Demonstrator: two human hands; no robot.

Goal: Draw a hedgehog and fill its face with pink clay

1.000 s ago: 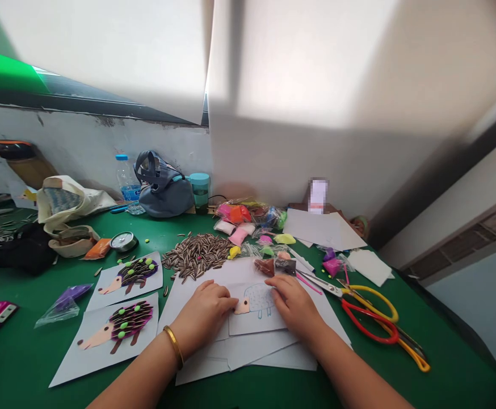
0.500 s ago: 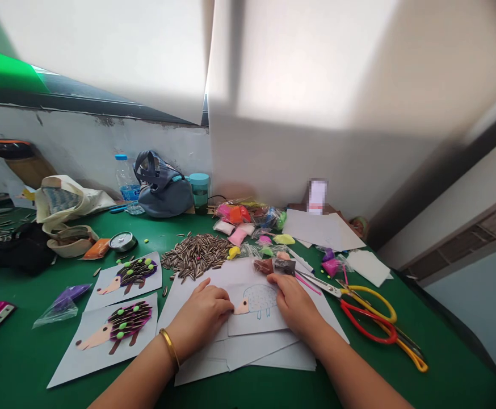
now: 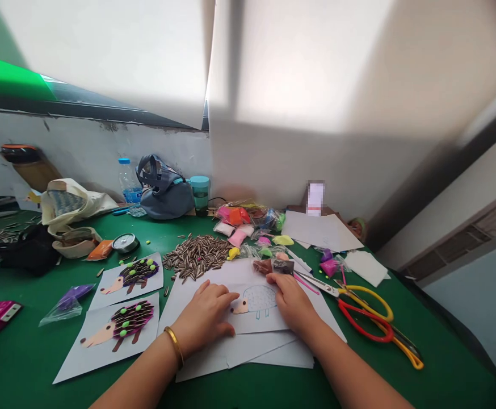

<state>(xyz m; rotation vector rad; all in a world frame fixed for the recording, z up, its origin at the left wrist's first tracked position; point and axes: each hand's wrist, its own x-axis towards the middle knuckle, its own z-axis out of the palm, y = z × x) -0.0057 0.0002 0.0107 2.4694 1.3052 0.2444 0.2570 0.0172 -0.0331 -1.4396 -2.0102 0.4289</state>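
A paper with a blue-outlined hedgehog drawing (image 3: 260,300) lies between my hands on a stack of white sheets (image 3: 269,353). Its face (image 3: 240,306) is peach clay with a dark eye and a dark nose tip. My left hand (image 3: 207,315) rests at the drawing's left edge, thumb and fingers apart, nothing held. My right hand (image 3: 294,302) lies over the drawing's right end, thumb and index apart. That index fingertip is close to bagged brown clay (image 3: 263,266) and black clay (image 3: 286,266); whether it touches them I cannot tell.
Two finished hedgehog pictures (image 3: 129,335) lie left, near bagged purple clay (image 3: 70,298). Behind the sheets is a pile of sunflower seeds (image 3: 199,255), with colourful clay bags (image 3: 235,216) beyond. Scissors (image 3: 365,318) with red and yellow handles lie right. A cup (image 3: 200,193) stands by the wall.
My left hand has drawn its fingertips off the hedgehog's snout, with thumb and fingers spreading; the dark nose tip now shows. My right hand is almost unmoved.
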